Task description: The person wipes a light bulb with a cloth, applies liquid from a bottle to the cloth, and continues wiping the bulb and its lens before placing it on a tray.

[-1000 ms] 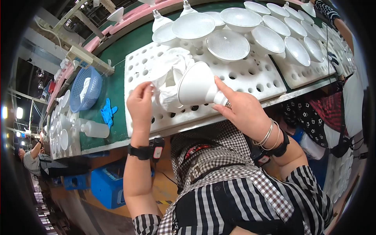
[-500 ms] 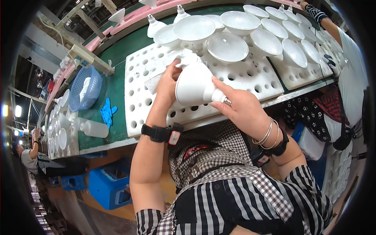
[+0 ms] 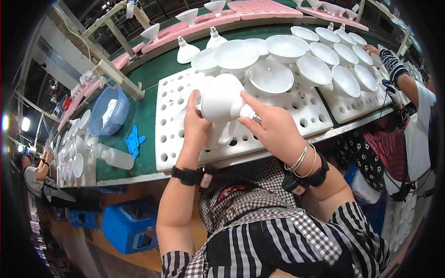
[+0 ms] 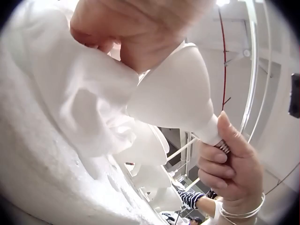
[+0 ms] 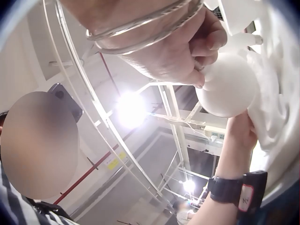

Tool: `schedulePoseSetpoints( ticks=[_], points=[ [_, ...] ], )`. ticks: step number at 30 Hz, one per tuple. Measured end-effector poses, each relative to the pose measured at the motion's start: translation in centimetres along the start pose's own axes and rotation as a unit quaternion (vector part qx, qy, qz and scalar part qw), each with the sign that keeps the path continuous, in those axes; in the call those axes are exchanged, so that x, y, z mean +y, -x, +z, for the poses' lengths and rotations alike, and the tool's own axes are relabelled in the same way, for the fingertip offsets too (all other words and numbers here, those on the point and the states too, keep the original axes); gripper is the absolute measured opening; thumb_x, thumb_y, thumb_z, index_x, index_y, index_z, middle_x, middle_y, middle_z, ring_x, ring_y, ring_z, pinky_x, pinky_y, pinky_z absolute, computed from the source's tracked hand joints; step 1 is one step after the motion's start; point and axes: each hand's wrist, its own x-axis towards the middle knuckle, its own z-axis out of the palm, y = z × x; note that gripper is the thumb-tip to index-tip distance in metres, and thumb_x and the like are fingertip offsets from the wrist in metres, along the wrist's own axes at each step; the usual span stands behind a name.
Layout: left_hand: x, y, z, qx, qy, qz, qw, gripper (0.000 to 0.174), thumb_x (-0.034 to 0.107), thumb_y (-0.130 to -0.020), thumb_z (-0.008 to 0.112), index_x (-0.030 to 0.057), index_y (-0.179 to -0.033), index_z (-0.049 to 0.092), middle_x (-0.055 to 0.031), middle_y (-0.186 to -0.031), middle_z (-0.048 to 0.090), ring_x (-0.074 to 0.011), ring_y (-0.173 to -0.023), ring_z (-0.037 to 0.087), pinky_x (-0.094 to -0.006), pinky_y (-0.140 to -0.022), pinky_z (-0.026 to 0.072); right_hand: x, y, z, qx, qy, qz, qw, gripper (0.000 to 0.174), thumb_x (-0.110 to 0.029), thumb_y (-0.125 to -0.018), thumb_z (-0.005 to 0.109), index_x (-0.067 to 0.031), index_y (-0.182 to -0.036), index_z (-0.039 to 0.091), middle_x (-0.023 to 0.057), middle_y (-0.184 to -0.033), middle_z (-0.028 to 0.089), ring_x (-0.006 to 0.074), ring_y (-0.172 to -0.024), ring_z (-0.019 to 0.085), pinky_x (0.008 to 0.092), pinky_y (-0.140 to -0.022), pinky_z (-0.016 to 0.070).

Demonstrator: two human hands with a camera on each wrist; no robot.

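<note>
A white cone-shaped reflector lamp bulb (image 3: 223, 103) is held up over the white foam board (image 3: 170, 147), tilted with its screw base to the right. My right hand (image 3: 276, 124) grips the narrow neck by the screw base, thumb and fingers curled round it. At the wide end, my left hand (image 3: 196, 126) holds a white cloth (image 4: 56, 65) against the lamp's face. That cloth hangs in folds beside the bulb in the left wrist view, hiding most of the left fingertips.
Several finished-looking lamps (image 3: 271, 77) stand face up behind the held one. On the green bench to the left are a blue basket (image 3: 121, 107), a blue glove (image 3: 133, 141) and a white bottle (image 3: 119, 159). Another person's arm (image 3: 408, 85) reaches in at right.
My left hand went from holding the cloth out beside the lamp to the lamp's wide face. The right hand keeps its grip on the neck, and the head view has tilted up somewhat.
</note>
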Motion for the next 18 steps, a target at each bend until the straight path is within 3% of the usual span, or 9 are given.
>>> schedulePoseSetpoints(
  ticks=[1, 4, 6, 8, 10, 12, 14, 16, 18],
  points=[
    [1.0, 0.7, -0.6, 0.027, -0.008, -0.05, 0.998, 0.074, 0.004, -0.081, 0.063, -0.0008, -0.149, 0.033, -0.0113, -0.1, 0.064, -0.0154, -0.083, 0.061, -0.0273, -0.074, 0.0499, 0.4, -0.3, 0.5, 0.001, -0.001, 0.017, 1.0, 0.055, -0.028, -0.092, 0.065, -0.0088, -0.141, 0.051, 0.0161, -0.073, 0.062, 0.0334, -0.07, 0.06, 0.042, -0.066, 0.0464],
    [0.5, 2.4, -2.8, 0.098, -0.093, -0.021, 0.991, 0.071, 0.0, -0.08, 0.055, -0.0015, -0.148, 0.033, -0.0031, -0.083, 0.058, -0.0085, -0.067, 0.051, -0.0234, -0.061, 0.0451, 2.2, 0.0, 1.6, -0.004, 0.032, 0.015, 0.999, 0.054, -0.027, -0.092, 0.065, -0.0079, -0.14, 0.052, 0.0153, -0.072, 0.063, 0.0332, -0.072, 0.06, 0.0424, -0.068, 0.047],
    [-1.3, 2.5, -4.3, 0.119, 0.036, 0.056, 0.991, 0.066, -0.001, -0.082, 0.052, -0.0017, -0.146, 0.036, -0.0009, -0.083, 0.056, -0.0064, -0.067, 0.049, -0.0212, -0.061, 0.0434, 2.2, -0.3, 1.4, -0.016, 0.046, 0.009, 0.999, 0.053, -0.027, -0.091, 0.065, -0.0081, -0.14, 0.052, 0.0151, -0.073, 0.063, 0.0329, -0.072, 0.061, 0.0424, -0.068, 0.0472],
    [-0.9, 3.2, -5.2, 0.138, 0.082, 0.046, 0.986, 0.06, -0.001, -0.084, 0.049, -0.0021, -0.143, 0.04, 0.0017, -0.08, 0.051, -0.0055, -0.065, 0.045, -0.0207, -0.059, 0.0408, 1.9, -0.2, 1.5, -0.029, 0.057, -0.001, 0.998, 0.053, -0.027, -0.091, 0.065, -0.0084, -0.139, 0.052, 0.015, -0.073, 0.063, 0.0325, -0.072, 0.061, 0.0424, -0.068, 0.0474],
    [1.0, 3.8, -6.8, 0.088, 0.08, -0.016, 0.993, 0.054, 0.003, -0.087, 0.048, -0.002, -0.14, 0.045, 0.0025, -0.08, 0.051, -0.0044, -0.065, 0.044, -0.0212, -0.056, 0.0379, 1.4, -0.3, 1.8, -0.013, 0.107, -0.049, 0.993, 0.05, -0.028, -0.091, 0.064, -0.0046, -0.134, 0.054, 0.0141, -0.077, 0.066, 0.032, -0.073, 0.065, 0.0425, -0.067, 0.0503],
    [1.1, 3.6, -8.5, 0.089, 0.012, 0.023, 0.996, 0.052, 0.007, -0.089, 0.05, -0.0028, -0.14, 0.045, 0.0014, -0.075, 0.051, -0.0062, -0.063, 0.043, -0.0246, -0.053, 0.0361, 1.3, -0.5, 1.5, -0.022, 0.097, -0.036, 0.994, 0.05, -0.028, -0.091, 0.064, -0.0045, -0.134, 0.054, 0.0144, -0.076, 0.066, 0.0322, -0.073, 0.065, 0.0428, -0.067, 0.0503],
    [4.5, 4.4, -10.0, 0.108, -0.214, 0.025, 0.97, 0.054, 0.009, -0.089, 0.052, -0.0035, -0.141, 0.044, -0.0005, -0.069, 0.05, -0.0088, -0.06, 0.042, -0.0281, -0.052, 0.036, 1.3, -0.7, 1.3, -0.029, 0.089, -0.02, 0.995, 0.05, -0.028, -0.091, 0.064, -0.0044, -0.134, 0.055, 0.0147, -0.076, 0.066, 0.0324, -0.073, 0.065, 0.0431, -0.067, 0.0502],
    [5.0, 5.0, -13.6, 0.063, -0.257, -0.023, 0.964, 0.055, 0.009, -0.089, 0.056, -0.0023, -0.142, 0.044, -0.003, -0.066, 0.051, -0.0107, -0.058, 0.044, -0.0286, -0.052, 0.0379, 1.4, -0.7, 1.0, -0.033, 0.094, -0.007, 0.995, 0.05, -0.028, -0.09, 0.064, -0.0044, -0.134, 0.054, 0.0147, -0.075, 0.066, 0.0328, -0.073, 0.065, 0.0436, -0.067, 0.0501],
    [6.5, 6.2, -16.9, 0.005, -0.269, -0.118, 0.956, 0.05, 0.008, -0.091, 0.056, 0.003, -0.141, 0.049, -0.0007, -0.08, 0.057, -0.0083, -0.065, 0.052, -0.0246, -0.053, 0.0437, 1.3, -0.7, 1.3, -0.027, 0.102, -0.016, 0.994, 0.05, -0.028, -0.09, 0.064, -0.0046, -0.134, 0.054, 0.0147, -0.075, 0.066, 0.0331, -0.073, 0.065, 0.0438, -0.067, 0.0502]
  ],
)
